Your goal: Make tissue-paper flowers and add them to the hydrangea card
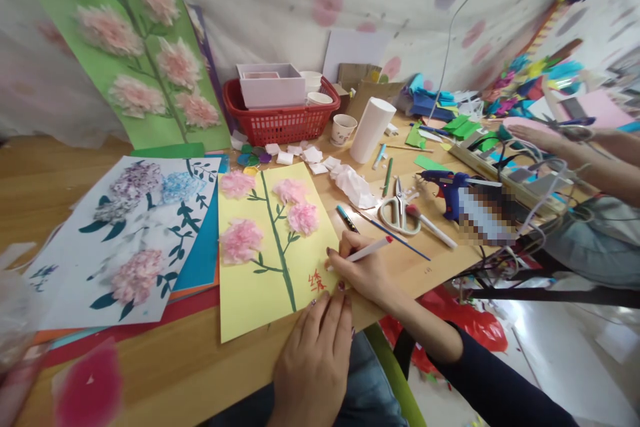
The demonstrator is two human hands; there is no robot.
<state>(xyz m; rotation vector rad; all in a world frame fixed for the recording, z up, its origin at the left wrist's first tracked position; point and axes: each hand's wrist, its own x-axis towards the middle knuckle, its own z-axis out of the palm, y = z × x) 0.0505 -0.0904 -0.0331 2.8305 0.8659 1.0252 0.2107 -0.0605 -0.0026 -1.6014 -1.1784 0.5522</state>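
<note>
A yellow sheet (245, 310) with pink tissue-paper flowers (241, 240) and a painted green stem (285, 273) lies on the table in front of me. Red handwritten characters (317, 280) stand near its lower right corner. My right hand (360, 273) is closed around a white marker (367, 251) with a red end, its writing tip hidden by the fingers, just right of the characters. My left hand (317, 353) lies flat over the sheet's lower right edge, fingers stretched out and holding nothing.
Scissors (399, 210), a paintbrush (395, 235) and a blue glue gun (450, 190) lie to the right. A red basket (280, 123), a paper cup (343, 129) and a white roll (373, 130) stand behind. Another person's hand (535, 137) is at far right; a flower picture (125, 240) lies left.
</note>
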